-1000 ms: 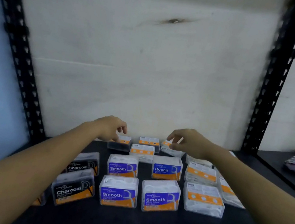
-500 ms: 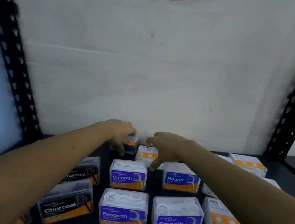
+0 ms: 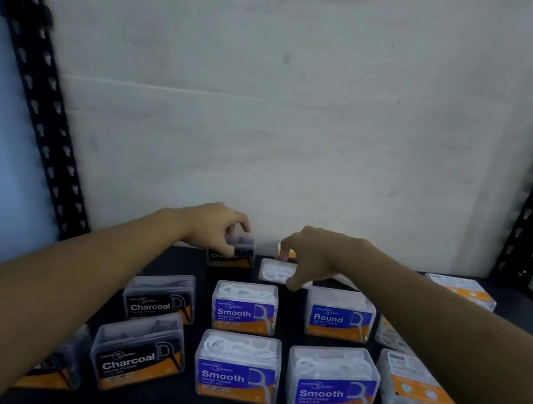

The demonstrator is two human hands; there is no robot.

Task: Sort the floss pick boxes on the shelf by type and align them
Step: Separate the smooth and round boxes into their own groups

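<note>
Your left hand (image 3: pixel 216 229) has its fingers curled over the top of a Charcoal box (image 3: pixel 231 257) at the back of the shelf (image 3: pixel 161 403), thumb on the near face; the box stands upright, label toward you.

Your right hand (image 3: pixel 315 256) hovers half-curled over a clear box (image 3: pixel 274 270) lying flat just under the fingertips. Whether it grips that box, cannot tell. A small orange-labelled box (image 3: pixel 282 250) sits just behind the fingers.

These look like light, stiff, smooth plastic boxes, likely slippery. Pinch across the short sides, near the lid edge; don't squeeze the broad faces.

Contents: white picks in the Smooth boxes (image 3: pixel 245 306) and the Round box (image 3: pixel 339 318) nearer you than the fingertips; dark picks in the Charcoal pair (image 3: pixel 159 298) under your left forearm. Boxes by your right forearm lie on their backs, type unread.
</note>
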